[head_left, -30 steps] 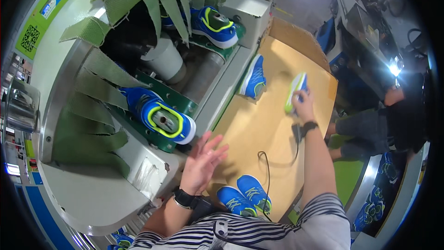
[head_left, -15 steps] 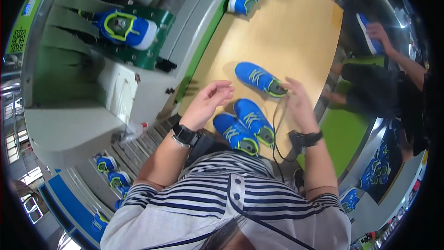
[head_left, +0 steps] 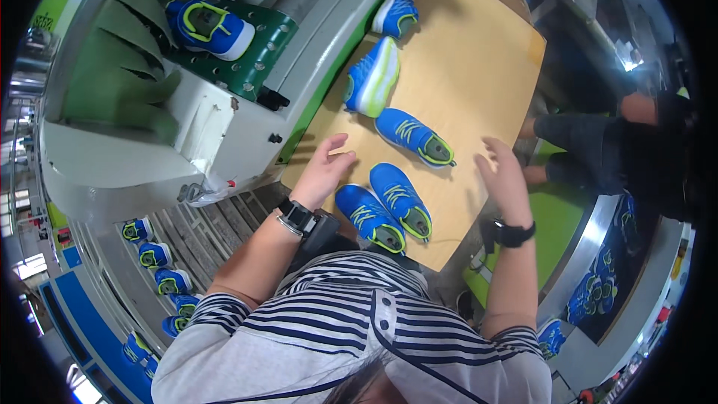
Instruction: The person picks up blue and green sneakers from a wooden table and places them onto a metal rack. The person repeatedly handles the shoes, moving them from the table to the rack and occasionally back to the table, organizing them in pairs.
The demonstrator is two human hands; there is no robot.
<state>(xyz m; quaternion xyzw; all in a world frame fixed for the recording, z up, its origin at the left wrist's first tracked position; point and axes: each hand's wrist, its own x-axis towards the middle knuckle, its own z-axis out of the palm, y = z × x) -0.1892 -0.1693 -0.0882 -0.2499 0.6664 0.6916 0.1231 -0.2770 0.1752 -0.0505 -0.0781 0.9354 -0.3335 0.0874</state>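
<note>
My left hand (head_left: 327,170) is raised over the left edge of the table, fingers apart and holding nothing. Over the table's right side hangs my right hand (head_left: 505,172), also empty with parted fingers. Between them a blue sneaker with yellow-green laces (head_left: 413,137) stands sole down, its heel toward my right hand. Nearer to me, two more blue sneakers, a left-hand one (head_left: 369,218) and a right-hand one (head_left: 402,200), stand side by side. Beyond my left hand a sneaker on its side (head_left: 374,77) shows its white and yellow-green sole. Another sneaker (head_left: 396,9) lies at the far left corner.
A green perforated conveyor (head_left: 250,63) carries a sneaker (head_left: 212,30) out of a machine with flap curtains (head_left: 123,52). The wooden table (head_left: 479,52) adjoins it. At the left, sneakers (head_left: 170,281) line a roller rack. A co-worker in dark clothing (head_left: 636,157) is at the right.
The sneaker on its side now lies at the table's left. My right hand has moved right, off the middle sneaker's heel. The dark cord and the co-worker's raised shoe are out of sight.
</note>
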